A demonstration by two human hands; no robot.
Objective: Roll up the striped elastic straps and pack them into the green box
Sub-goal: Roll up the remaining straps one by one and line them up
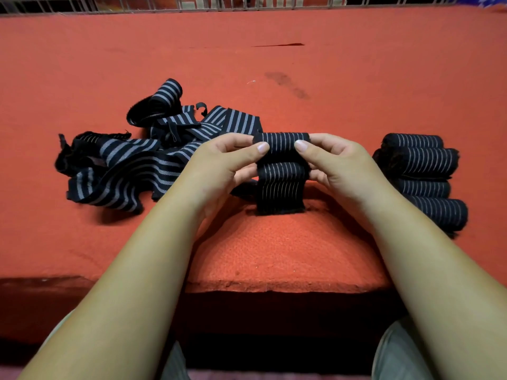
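Observation:
I hold a black strap with thin white stripes above the red felt table. My left hand pinches its left side with thumb and fingers; my right hand pinches its right side. The strap's top part is folded or rolled between my thumbs, and its free end hangs down to the table. A tangled heap of loose striped straps lies to the left of my hands. Several rolled straps are stacked to the right. No green box is in view.
The red felt table stretches far back to a metal wire rail. A rounded bulge of the felt sits at the near edge under my hands. My knees show below the table edge.

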